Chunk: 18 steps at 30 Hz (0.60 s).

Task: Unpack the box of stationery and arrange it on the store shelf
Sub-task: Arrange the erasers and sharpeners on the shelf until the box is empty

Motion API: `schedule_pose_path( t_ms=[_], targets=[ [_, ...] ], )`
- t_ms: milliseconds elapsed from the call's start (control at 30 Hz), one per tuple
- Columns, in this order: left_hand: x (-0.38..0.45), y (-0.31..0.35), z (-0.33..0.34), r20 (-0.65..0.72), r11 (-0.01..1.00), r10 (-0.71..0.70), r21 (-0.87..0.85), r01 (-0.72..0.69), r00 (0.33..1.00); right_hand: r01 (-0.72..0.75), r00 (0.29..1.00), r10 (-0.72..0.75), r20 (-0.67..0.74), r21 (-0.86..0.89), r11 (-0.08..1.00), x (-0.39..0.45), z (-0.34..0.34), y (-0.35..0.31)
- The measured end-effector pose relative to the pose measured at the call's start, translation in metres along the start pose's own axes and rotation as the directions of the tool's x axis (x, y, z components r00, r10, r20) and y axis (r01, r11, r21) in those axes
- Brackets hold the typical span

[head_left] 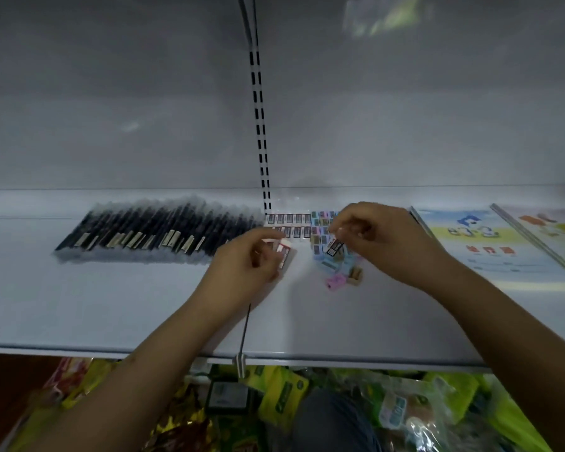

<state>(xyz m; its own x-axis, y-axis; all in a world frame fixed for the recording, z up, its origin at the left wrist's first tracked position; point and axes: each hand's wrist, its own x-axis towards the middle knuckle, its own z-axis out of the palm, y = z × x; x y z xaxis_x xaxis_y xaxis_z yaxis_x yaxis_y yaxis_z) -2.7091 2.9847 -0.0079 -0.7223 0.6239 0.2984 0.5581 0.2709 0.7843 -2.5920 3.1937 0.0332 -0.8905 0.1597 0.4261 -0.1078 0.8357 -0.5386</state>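
White eraser [284,252] pinched in left grip [247,261]; right grip [366,236] pinches another.

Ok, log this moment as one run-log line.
left hand: holds white eraser | right hand: pinches small eraser over coloured pile | shelf: pens left, booklets right

on the shelf [111,305]: pens [150,231] left, erasers [289,225] in two rows at centre back, sharpeners [336,265] just right, booklets [490,243] far right, snack packets [284,396] below the shelf.

Black pens [157,228], pink sharpener [335,282], white shelf [111,305].
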Motion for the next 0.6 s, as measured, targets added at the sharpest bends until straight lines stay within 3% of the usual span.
schedule_pose_path(
  t_ms=[67, 167, 300, 367, 467, 600],
  targets=[
    [0.016, -0.001, -0.003, -0.029, 0.999, -0.053, -0.007, 0.053, 0.998, -0.029, 0.996, 0.025, 0.090, 0.041, 0.999, 0.026, 0.010, 0.001],
    [0.040, 0.001, 0.001, -0.047, 0.989, -0.057, 0.132, 0.062, 0.997, -0.101, 0.963, 0.093, 0.253, 0.017, 0.995, 0.058, 0.031, 0.002],
    [0.057, 0.000, 0.006, 0.051, 0.947, -0.110, 0.309, 0.089, 0.993, -0.039, 0.956, 0.059, 0.286, -0.076, 0.996, 0.076, 0.054, 0.011],
    [0.058, -0.003, 0.005, 0.079, 0.910, -0.067, 0.413, 0.029, 0.995, 0.078, 0.966, -0.031, 0.256, -0.176, 0.981, 0.074, 0.060, 0.017],
    [0.055, -0.007, -0.011, 0.077, 0.879, 0.061, 0.468, -0.090, 0.995, 0.143, 0.970, -0.105, 0.220, -0.164, 0.976, 0.068, 0.059, 0.024],
    [0.053, -0.020, -0.032, 0.273, 0.762, 0.122, 0.590, -0.266, 0.954, 0.197, 0.940, -0.148, 0.308, -0.135, 0.971, 0.062, 0.058, 0.025]
  ],
)
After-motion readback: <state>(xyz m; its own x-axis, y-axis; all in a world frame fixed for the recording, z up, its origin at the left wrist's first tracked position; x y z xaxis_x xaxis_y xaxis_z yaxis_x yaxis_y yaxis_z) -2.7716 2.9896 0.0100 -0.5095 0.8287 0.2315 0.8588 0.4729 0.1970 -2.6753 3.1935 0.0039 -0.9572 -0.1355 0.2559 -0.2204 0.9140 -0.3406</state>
